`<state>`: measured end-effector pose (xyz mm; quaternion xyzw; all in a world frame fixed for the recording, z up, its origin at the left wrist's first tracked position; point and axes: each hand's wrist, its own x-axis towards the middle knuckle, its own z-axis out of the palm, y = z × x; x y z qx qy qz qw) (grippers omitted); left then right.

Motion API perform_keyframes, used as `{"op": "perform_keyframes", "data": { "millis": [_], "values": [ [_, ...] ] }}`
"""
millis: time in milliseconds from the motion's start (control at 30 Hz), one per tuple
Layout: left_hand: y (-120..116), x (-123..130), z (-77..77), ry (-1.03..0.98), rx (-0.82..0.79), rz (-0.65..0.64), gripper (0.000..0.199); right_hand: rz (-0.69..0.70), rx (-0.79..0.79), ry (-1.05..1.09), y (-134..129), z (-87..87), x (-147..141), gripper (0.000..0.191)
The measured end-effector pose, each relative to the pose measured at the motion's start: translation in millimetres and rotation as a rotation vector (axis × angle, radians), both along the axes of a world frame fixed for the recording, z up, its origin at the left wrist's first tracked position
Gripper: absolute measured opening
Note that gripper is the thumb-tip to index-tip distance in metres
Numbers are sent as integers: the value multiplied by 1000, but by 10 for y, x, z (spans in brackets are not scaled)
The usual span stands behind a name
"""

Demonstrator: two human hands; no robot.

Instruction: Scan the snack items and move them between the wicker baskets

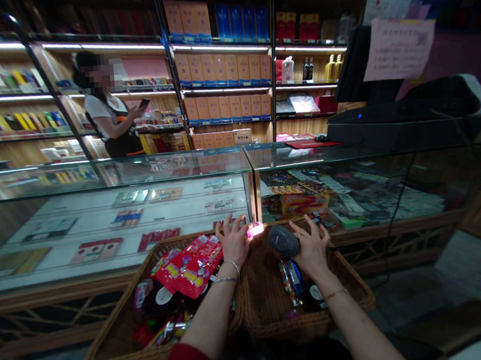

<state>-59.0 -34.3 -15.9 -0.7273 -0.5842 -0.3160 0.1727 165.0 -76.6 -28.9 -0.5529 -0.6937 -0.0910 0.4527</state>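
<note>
My right hand (312, 246) grips a dark handheld barcode scanner (283, 240) above the right wicker basket (266, 294); some of its fingers stick out past the handle. The scanner's head points left. At the fingertips of my left hand (233, 241) is a small item (255, 230), lit bright pink-white, too glaring to name; it appears held there. Below my left hand, red shiny snack packets (193, 264) lie on top of the left wicker basket's (110, 323) contents. Round dark containers (162, 301) with white labels sit under them. In the right basket lie colourful wrapped packs (290, 278) and a dark round container (316, 294).
Glass display counters (181, 168) stand just beyond the baskets, with flat packs inside. A monitor (354, 65) and a till base (386, 127) occupy the right counter. Behind the counter a person (113, 118) looks at a phone (144, 103), before shelves of boxes (223, 70).
</note>
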Motion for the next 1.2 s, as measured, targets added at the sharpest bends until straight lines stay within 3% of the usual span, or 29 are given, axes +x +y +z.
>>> {"op": "perform_keyframes", "data": {
  "millis": [633, 1200],
  "values": [
    [28, -4, -32, -20, 25, -10, 22, 48, -34, 3, -21, 16, 0, 19],
    [26, 2, -35, -27, 14, 4, 35, 18, 13, -47, 9, -27, 16, 19]
  ]
}}
